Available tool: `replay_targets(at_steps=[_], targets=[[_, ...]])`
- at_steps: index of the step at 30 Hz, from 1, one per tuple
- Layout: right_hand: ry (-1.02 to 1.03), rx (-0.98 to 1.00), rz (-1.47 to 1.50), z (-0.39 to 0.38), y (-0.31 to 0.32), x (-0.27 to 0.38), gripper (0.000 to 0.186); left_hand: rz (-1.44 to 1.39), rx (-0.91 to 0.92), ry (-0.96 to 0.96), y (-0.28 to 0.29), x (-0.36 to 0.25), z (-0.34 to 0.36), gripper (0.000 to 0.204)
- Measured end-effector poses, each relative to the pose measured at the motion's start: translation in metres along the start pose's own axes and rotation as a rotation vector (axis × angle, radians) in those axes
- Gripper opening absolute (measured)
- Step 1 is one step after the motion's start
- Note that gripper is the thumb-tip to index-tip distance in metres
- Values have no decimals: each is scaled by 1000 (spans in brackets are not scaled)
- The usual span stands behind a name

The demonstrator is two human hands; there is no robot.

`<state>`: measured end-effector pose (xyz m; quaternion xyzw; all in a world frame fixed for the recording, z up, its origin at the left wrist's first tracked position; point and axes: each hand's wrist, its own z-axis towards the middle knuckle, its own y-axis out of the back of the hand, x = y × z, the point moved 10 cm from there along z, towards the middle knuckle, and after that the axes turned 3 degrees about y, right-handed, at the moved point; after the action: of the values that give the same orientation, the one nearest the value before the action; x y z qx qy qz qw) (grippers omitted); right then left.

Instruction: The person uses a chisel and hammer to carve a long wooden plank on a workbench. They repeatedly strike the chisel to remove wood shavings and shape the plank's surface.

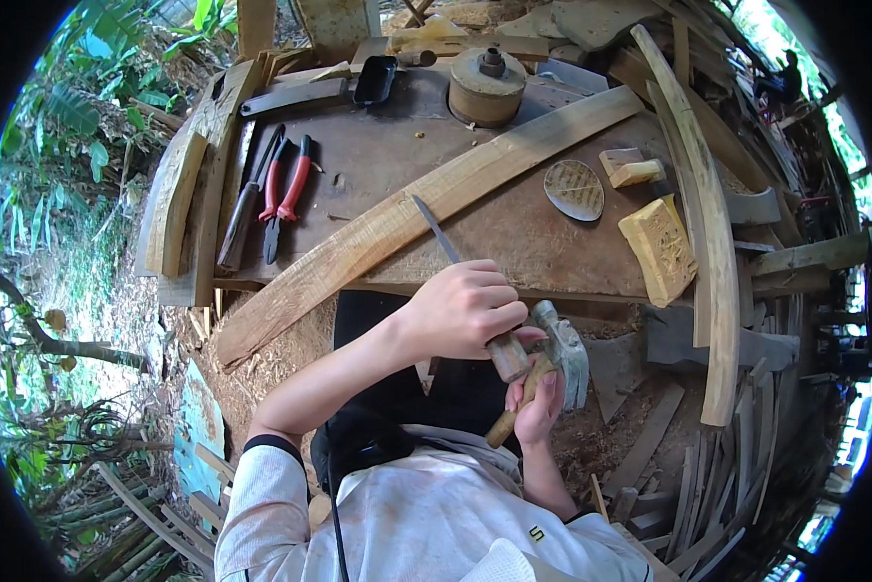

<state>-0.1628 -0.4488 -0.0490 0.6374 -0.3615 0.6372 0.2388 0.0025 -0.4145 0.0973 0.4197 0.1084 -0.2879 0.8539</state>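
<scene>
My left hand (467,308) is closed round a wooden-handled chisel (438,231). Its narrow metal blade points up and to the left, and the tip is over a long wooden board (358,242) lying slantwise across the workbench (348,184). Lower down, my right hand (539,407) grips a hammer (564,351) by its wooden handle, just below the metal head. The chisel's handle end is close beside the hammer; whether they touch I cannot tell.
Red-handled pliers (282,194) lie left on the bench beside a long wooden-handled tool (248,209). A round pot with a capped top (487,89) stands at the back. An oval dish (574,190) and a yellowish wood block (659,250) lie right, near long curved wood strips (698,194).
</scene>
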Motion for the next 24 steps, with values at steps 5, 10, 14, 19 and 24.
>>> replay_targets(at_steps=[5,10,14,19,24], targets=[[16,-17,-24,1,5,1,60,-39,-95,70,10,8,24,36],[-13,-47,-18,1,7,2,61,-62,-52,211,10,18,37,35],[-12,-54,-14,1,9,2,61,57,246,397,-18,30,29,29],[-24,-56,7,-1,11,0,60,70,46,97,-16,17,33,29],[-38,-63,-1,-2,20,-6,60,-46,-101,-110,2,9,45,29]])
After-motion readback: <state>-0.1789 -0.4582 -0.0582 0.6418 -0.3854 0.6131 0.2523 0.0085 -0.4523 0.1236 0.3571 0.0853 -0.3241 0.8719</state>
